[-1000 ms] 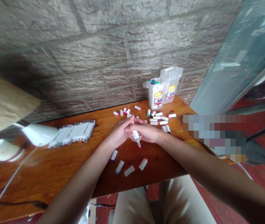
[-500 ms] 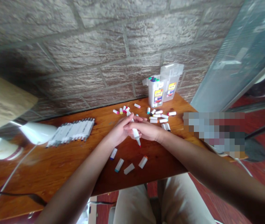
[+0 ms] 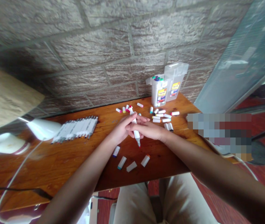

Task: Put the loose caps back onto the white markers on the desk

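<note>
A white marker (image 3: pixel 136 133) with a grey neck and a bare red nib slants between my hands, nib toward me. The thumb of my left hand (image 3: pixel 124 127) lies along its upper part. My right hand (image 3: pixel 149 128) crosses from the other side, thumb over the barrel and fingers partly under the left ones. Both hands are closed around the marker; what the lower fingers touch is hidden. Nearer me lie several loose marker caps, among them a teal-ended cap (image 3: pixel 122 162), a plain white cap (image 3: pixel 132 166) and an orange-ended cap (image 3: pixel 145 161).
Uncapped markers (image 3: pixel 76 128) lie in a row at left, beside a white lamp (image 3: pixel 44 128). More caps (image 3: pixel 161 116) are scattered behind my hands. A clear marker case (image 3: pixel 160 93) holding several markers and its lid (image 3: pixel 176 82) stand by the wall. The wooden table (image 3: pixel 76 168) ends before my legs.
The view has shifted slightly, so the table's things sit a little further right. Both hands still hold the marker, its upper end now showing more above the left thumb.
</note>
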{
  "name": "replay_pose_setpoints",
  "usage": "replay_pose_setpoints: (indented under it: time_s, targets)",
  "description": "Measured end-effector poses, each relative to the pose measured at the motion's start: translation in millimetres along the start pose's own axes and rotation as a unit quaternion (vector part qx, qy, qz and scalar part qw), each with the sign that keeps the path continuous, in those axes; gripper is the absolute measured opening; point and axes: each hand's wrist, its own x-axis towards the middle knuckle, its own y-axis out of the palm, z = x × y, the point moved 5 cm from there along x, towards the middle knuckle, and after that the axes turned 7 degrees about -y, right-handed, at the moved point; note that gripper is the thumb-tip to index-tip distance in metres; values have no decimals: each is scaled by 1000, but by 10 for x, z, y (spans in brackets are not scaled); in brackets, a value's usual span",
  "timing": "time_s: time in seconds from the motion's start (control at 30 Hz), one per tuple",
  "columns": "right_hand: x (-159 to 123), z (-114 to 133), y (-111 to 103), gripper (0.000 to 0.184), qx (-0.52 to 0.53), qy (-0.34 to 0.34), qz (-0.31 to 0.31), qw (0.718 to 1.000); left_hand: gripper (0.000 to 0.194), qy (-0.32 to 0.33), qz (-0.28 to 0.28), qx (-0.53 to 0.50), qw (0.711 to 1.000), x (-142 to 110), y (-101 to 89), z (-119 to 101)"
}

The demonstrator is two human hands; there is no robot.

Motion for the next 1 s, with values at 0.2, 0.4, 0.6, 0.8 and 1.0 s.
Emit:
replay_pose_setpoints:
  time_s: [0.2,0.4,0.6,0.8,1.0]
  targets:
    - [-5,-52,81,32,-95,-110,85,986,44,35,-15,189,981,-5,-10,7]
    - [26,-95,60,28,-99,-66,47,992,57,5,-10,91,996,9,2,85]
    - [9,-91,41,43,-66,-45,8,997,54,-17,14,-19,1000,27,33,104]
    - [2,-90,55,52,-70,-43,10,997,54,-19,1,-6,1000,12,54,68]
    - [-16,-74,67,59,-54,-25,5,998,55,-32,6,2,999,18,43,93]
